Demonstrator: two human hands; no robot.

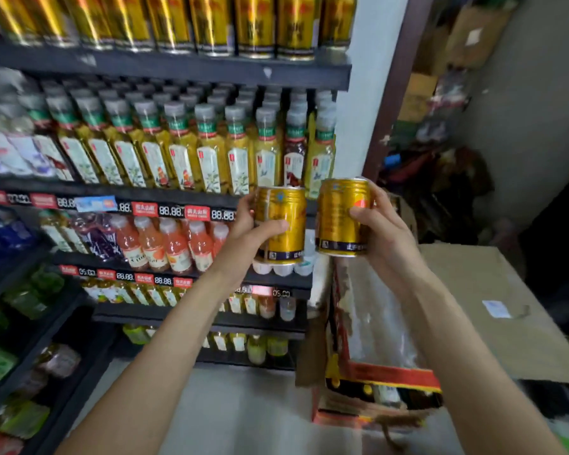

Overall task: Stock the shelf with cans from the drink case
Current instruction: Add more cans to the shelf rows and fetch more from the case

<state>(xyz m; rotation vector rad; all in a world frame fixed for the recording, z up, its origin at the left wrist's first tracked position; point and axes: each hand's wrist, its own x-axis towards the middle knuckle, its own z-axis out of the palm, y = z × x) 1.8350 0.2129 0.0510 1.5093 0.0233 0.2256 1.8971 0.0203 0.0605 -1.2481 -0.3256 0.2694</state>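
Observation:
I hold two short gold cans upright at chest height in front of the shelf's right end. My left hand grips the left gold can from its left side. My right hand grips the right gold can from its right side. The two cans stand side by side, a small gap apart. The top shelf carries a row of tall gold cans. Below my right forearm the red drink case stands open on the floor, its plastic wrap torn.
Lower shelves hold tea bottles and pink juice bottles behind price tags. A white pillar ends the shelving. A big cardboard box sits right of the case. Clutter and boxes fill the far right corner.

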